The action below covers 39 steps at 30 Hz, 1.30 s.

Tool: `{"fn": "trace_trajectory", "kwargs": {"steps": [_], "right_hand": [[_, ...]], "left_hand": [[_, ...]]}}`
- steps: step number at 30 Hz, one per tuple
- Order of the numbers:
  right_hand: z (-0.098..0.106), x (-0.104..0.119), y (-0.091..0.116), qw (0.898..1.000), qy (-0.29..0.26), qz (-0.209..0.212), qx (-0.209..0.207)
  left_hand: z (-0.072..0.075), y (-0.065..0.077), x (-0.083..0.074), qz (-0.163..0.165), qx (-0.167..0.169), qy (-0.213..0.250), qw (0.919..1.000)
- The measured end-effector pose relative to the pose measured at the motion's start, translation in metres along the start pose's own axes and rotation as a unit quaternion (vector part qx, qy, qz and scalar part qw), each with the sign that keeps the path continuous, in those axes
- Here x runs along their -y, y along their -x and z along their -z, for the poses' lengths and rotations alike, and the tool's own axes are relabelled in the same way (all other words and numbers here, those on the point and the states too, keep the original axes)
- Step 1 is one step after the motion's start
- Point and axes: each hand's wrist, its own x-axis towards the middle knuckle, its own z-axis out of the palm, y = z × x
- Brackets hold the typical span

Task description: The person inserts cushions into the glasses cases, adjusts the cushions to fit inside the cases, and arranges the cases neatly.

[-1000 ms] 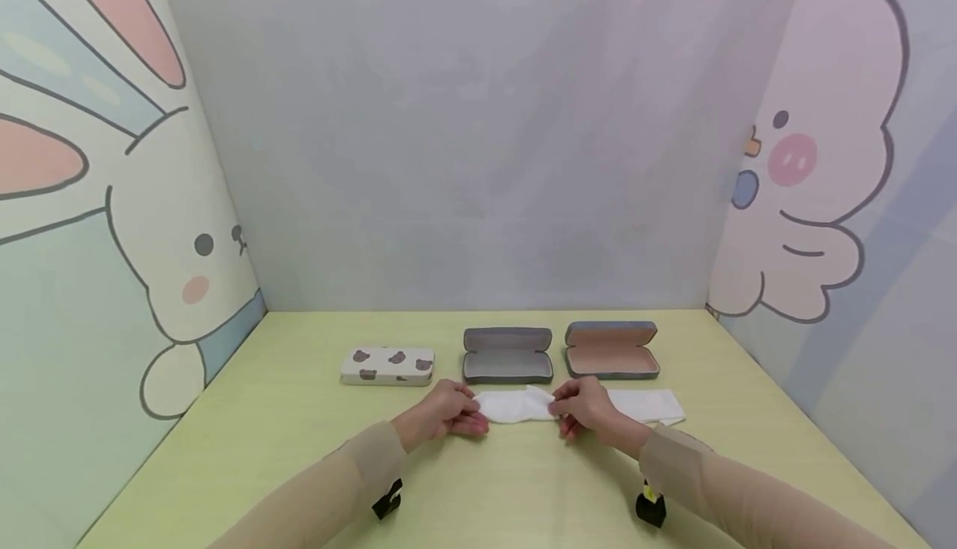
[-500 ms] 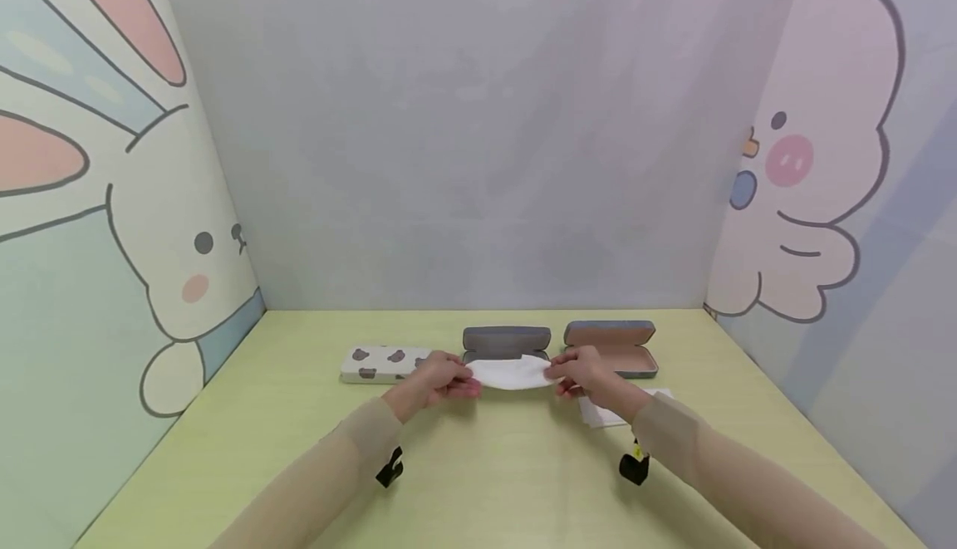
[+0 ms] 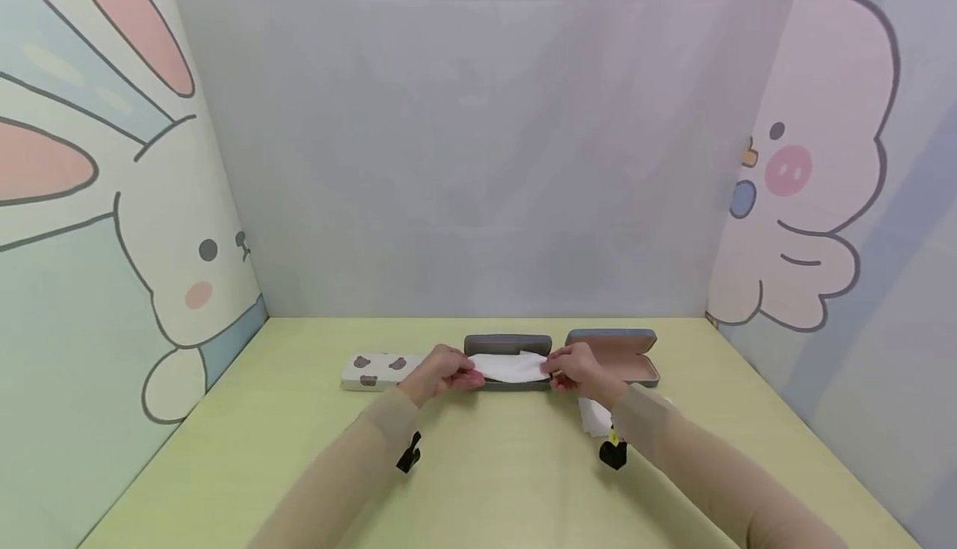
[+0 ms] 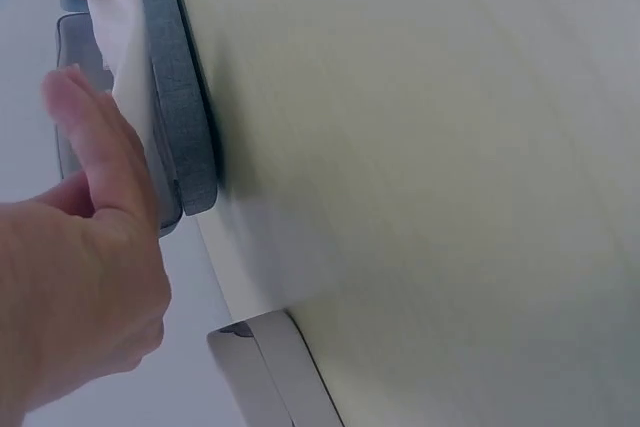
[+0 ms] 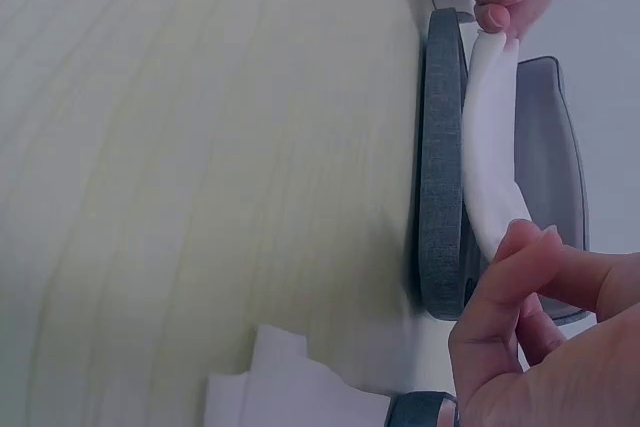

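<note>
A strip of folded white cloth (image 3: 510, 367) is stretched between both hands over the open dark grey glasses case (image 3: 508, 343). My left hand (image 3: 449, 367) pinches its left end, and my right hand (image 3: 581, 370) pinches the right end between thumb and fingers. In the right wrist view the cloth (image 5: 488, 137) sags a little along the base of the case (image 5: 443, 167), inside its front wall. From the left wrist view, fingers partly cover the near end of the cloth (image 4: 122, 32). Whether the cloth touches the case floor is hidden.
A closed white case with bear prints (image 3: 380, 371) stands to the left, partly behind the left hand. On the right is another open case (image 3: 616, 340) with a tan lining. A second white cloth (image 3: 594, 418) lies on the table (image 3: 493, 482) beneath the right forearm.
Both hands have lifted the cloth from the table in front of the middle case and carried it forward, over that case, then lowered it towards the base.
</note>
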Motion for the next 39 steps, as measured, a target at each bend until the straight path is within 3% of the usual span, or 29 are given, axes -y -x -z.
{"fn": "trace_trajectory", "kwargs": {"steps": [14,19,27,33,36,39], "right_hand": [[-0.01,-0.006,-0.001,0.996,0.072,0.022,-0.054],[-0.009,-0.009,0.001,0.996,0.07,0.037,-0.048],[-0.007,-0.009,0.013,0.986,0.13,0.074,-0.072],[-0.012,-0.005,0.019,0.984,0.13,0.08,-0.089],[-0.014,-0.005,0.018,0.986,0.114,0.074,-0.094],[-0.016,-0.006,0.016,0.987,0.107,0.071,-0.095]], "left_hand": [[-0.005,-0.004,0.004,0.007,-0.013,-0.002,0.9999],[-0.006,-0.003,0.005,-0.002,-0.017,-0.014,0.9998],[-0.003,0.01,0.002,-0.044,-0.042,-0.082,0.9947],[-0.007,0.02,0.001,-0.074,-0.087,-0.184,0.9762],[-0.011,0.022,0.001,-0.068,-0.103,-0.193,0.9733],[-0.015,0.023,0.003,-0.055,-0.1,-0.175,0.9778]]}}
